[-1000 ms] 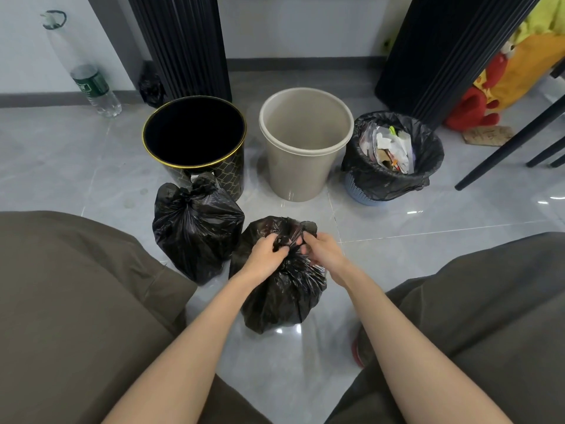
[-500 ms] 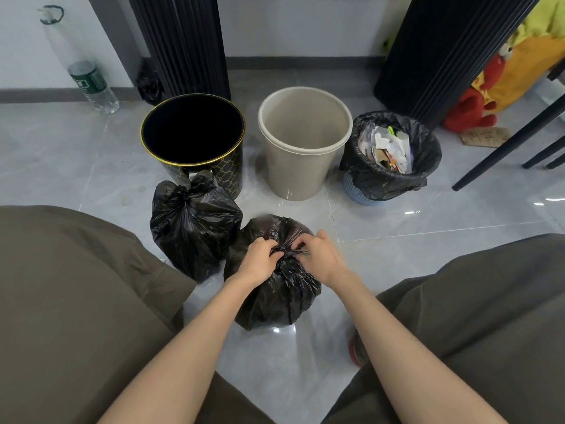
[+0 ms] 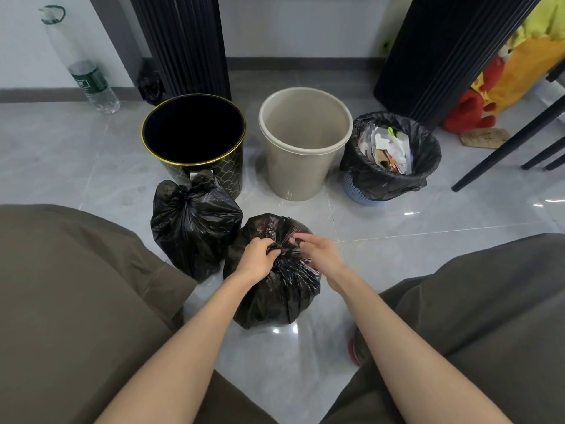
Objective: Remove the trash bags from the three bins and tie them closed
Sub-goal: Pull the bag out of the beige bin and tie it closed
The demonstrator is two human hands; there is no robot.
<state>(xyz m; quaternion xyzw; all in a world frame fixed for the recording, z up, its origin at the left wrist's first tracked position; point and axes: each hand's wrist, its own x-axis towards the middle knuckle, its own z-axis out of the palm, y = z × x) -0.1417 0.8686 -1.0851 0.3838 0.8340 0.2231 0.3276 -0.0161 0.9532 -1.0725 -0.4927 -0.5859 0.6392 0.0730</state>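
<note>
Your left hand is clamped on the gathered neck of the near bag, fingers curled round the twist. Your right hand sits just beside the neck, fingers loose and apart, gripping nothing visible. The bag stands on the floor right in front of you, neck up. Knot looks nearly done, by my reading. Tied bag just to its left, before the black bin. Beige bin holds no bag. Lined bin, full, lies ahead and right, nearer your right hand.

Left hand pinching bag neck — right hand loose
</note>
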